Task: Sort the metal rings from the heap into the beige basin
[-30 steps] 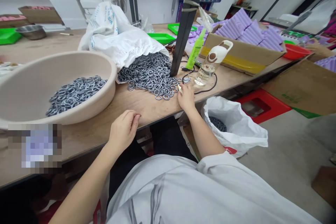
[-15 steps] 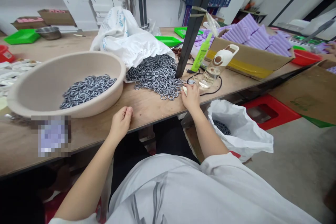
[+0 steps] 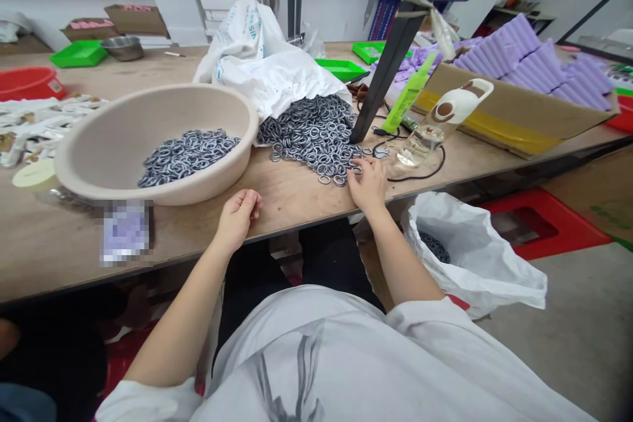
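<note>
Grey metallic-looking rings spill in a loose pile onto the wooden table from the mouth of a white sack. My right hand rests at the pile's near right edge, fingers apart and fingertips touching rings. My left hand hovers by the table's front edge, right of a large beige basin. Its fingers are curled in with the thumb against them; whatever is inside them is hidden. More of the same rings lie in the basin.
A dark slanted post rises behind the pile. Right of it stand a clear water bottle, a green bottle and a carton of purple pieces. Below the table edge an open white bag holds rings.
The view has shifted, so the table things appear farther right. My right fingers have spread onto the rings, and a pale spot beside them no longer shows. My left hand stays curled.
</note>
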Demonstrator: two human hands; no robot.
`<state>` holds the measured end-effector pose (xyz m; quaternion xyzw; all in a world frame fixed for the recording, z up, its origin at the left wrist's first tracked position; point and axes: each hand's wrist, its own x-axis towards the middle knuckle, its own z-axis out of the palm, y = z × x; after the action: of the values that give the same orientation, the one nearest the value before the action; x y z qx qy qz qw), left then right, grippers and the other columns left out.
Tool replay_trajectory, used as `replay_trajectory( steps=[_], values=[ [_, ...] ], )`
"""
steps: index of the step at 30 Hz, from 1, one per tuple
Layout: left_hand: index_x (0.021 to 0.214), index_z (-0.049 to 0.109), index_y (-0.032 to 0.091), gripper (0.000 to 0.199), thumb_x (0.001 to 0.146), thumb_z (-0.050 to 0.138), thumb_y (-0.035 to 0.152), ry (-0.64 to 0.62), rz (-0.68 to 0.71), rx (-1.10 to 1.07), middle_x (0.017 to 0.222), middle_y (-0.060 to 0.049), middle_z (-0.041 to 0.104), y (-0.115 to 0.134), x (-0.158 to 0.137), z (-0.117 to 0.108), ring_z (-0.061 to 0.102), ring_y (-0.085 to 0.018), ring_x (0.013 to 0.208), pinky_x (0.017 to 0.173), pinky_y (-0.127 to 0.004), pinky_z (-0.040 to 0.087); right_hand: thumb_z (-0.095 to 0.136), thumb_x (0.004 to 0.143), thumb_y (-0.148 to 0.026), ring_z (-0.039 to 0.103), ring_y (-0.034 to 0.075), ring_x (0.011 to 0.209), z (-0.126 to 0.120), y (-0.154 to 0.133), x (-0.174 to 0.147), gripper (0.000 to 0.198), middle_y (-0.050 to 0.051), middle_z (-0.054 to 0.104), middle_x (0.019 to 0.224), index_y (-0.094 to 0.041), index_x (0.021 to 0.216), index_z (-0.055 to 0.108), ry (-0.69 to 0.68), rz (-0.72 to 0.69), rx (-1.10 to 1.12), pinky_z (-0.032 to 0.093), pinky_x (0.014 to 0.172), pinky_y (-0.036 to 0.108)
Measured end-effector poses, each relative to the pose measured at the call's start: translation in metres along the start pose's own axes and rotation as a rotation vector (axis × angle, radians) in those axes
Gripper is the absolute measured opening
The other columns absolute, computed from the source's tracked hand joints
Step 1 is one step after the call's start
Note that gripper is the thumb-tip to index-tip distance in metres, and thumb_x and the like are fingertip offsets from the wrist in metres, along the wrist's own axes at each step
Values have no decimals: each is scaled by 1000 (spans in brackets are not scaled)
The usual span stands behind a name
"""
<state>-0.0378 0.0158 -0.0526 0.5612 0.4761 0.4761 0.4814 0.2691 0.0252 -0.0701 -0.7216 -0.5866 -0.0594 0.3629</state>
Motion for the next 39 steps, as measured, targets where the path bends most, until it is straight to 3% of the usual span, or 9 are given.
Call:
replay_trajectory(
  steps=[6,9,13,17,21,24,31,35,39],
  values=[
    [75,58,18,30,89,55,44,-12,28,61,71,-3,60,-5,-2,-3,47,-10,55,54,-24,42,46,88,-22,49,36,116,2,21,9,38,20,57,123,-16,123,62,-14,95,-115,39,100,54],
    [87,64,18,27,91,52,42,-57,57,239,78,-3,65,-5,-1,4,56,-13,63,63,-27,48,44,87,-17,50,36,115,2,37,17,42,24,59,120,-10,125,60,-73,89,-151,38,101,56],
    [102,69,19,26,95,49,33,-228,275,636,101,-8,70,5,10,40,65,-21,94,86,-36,51,44,84,-12,54,36,113,0,44,23,47,24,60,120,-9,127,60,-96,72,-172,39,101,55],
    [128,63,20,35,98,45,25,-407,506,1009,136,-12,61,16,30,88,56,-29,122,97,-43,50,47,82,-11,57,36,112,-5,42,26,52,22,63,120,-12,133,57,-122,120,-171,42,99,52],
    [121,64,14,31,96,51,26,-431,635,1180,139,-16,58,18,37,111,50,-31,127,103,-45,47,50,87,-20,61,35,107,-11,49,30,48,18,68,113,-14,134,56,-169,143,-138,46,96,52],
    [109,66,13,25,97,52,31,-442,666,1210,138,-16,60,17,25,105,53,-31,123,101,-44,47,55,87,-27,64,34,100,-13,54,32,43,16,70,103,-15,127,60,-191,157,-134,48,93,50],
    [103,66,18,21,97,55,34,-466,714,1199,112,-9,72,11,-10,62,64,-24,99,84,-36,50,62,88,-31,63,37,110,-15,49,41,31,20,68,116,-15,113,69,-252,210,-256,47,95,51],
    [94,66,18,19,98,53,32,-409,753,1195,102,-8,73,5,-22,43,65,-23,90,78,-35,49,65,83,-29,66,34,105,-19,49,46,32,16,72,110,-18,113,70,-280,268,-229,49,92,49],
    [100,66,18,18,97,56,32,-288,718,1144,101,-9,72,-3,-29,33,64,-23,91,77,-35,49,58,85,-23,66,33,101,-24,45,39,23,16,73,106,-17,102,72,-175,251,-156,49,91,48]
  ],
)
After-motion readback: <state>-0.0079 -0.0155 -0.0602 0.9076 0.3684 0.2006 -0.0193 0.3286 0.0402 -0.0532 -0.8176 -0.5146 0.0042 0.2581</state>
